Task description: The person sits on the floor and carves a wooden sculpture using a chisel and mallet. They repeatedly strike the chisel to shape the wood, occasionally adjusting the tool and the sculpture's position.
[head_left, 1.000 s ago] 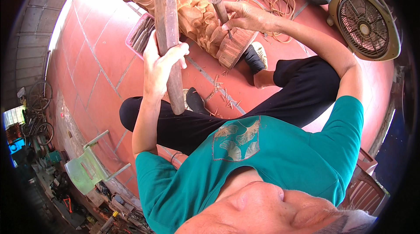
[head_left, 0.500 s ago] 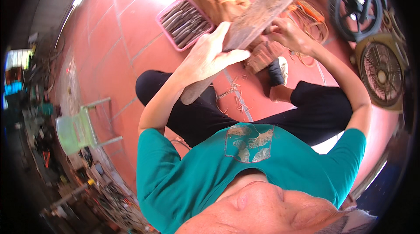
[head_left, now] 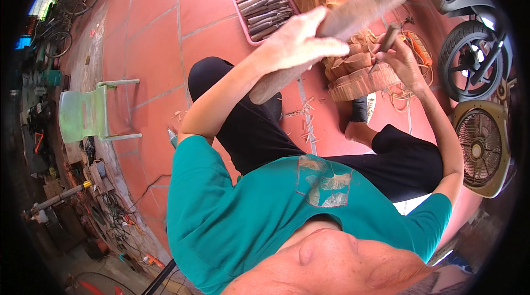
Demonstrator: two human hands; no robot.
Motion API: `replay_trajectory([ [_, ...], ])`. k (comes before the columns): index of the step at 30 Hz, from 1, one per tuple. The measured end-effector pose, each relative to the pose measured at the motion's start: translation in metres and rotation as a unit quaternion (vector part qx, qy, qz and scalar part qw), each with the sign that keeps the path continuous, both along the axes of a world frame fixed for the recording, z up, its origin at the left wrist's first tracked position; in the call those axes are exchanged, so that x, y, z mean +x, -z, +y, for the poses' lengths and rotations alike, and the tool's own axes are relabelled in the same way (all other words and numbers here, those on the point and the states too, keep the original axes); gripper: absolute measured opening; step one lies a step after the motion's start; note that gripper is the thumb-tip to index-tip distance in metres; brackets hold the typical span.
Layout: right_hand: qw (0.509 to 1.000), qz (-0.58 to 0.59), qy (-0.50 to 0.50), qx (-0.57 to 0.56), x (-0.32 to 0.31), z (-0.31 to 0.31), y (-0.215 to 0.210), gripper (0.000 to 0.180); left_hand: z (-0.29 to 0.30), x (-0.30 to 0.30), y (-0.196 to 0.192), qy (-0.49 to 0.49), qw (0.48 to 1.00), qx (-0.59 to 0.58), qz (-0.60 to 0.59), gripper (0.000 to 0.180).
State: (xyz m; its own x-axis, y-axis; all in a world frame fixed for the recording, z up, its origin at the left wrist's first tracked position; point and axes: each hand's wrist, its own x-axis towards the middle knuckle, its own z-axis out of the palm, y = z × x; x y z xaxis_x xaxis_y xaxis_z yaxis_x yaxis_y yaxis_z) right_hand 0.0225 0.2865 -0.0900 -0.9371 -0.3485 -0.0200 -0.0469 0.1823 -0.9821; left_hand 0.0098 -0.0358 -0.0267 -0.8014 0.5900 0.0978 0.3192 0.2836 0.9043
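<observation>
My left hand (head_left: 292,41) is closed round a long, worn wooden mallet (head_left: 381,0), its far end raised and blurred. In my right hand (head_left: 402,63) is a carving chisel (head_left: 390,36), wooden handle upward and thin blade slanting down to the carving. The reddish-brown wood carving (head_left: 364,82) lies on the floor beyond my legs, its broad grooved base toward me. Part of its middle is hidden behind the mallet. The mallet head is apart from the chisel handle.
A pink tray (head_left: 243,23) full of chisels (head_left: 270,11) sits left of the carving. Wood chips (head_left: 307,121) litter the tiles between my legs. An orange tool with a cord (head_left: 418,49), a wheel (head_left: 469,60) and a fan (head_left: 479,149) stand right; a green chair (head_left: 83,115) stands left.
The mallet has risen and shifted right relative to the carving, uncovering the chisel in my right hand and more of the carving's base. The whole view has also shifted.
</observation>
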Motion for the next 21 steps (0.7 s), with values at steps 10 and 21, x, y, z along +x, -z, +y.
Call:
replay_trajectory([
  [10, 0.996, 0.086, 0.023, 0.02, -0.02, -0.027, -0.037, 0.035, -0.08, -0.044, -0.032, -0.321, 0.883, 0.33, -0.091, 0.031],
  [21, 0.845, 0.245, -0.242, 0.409, -0.105, -0.224, 0.085, 0.036, -0.12, -0.045, -0.022, -0.383, 0.847, 0.362, -0.07, 0.034],
])
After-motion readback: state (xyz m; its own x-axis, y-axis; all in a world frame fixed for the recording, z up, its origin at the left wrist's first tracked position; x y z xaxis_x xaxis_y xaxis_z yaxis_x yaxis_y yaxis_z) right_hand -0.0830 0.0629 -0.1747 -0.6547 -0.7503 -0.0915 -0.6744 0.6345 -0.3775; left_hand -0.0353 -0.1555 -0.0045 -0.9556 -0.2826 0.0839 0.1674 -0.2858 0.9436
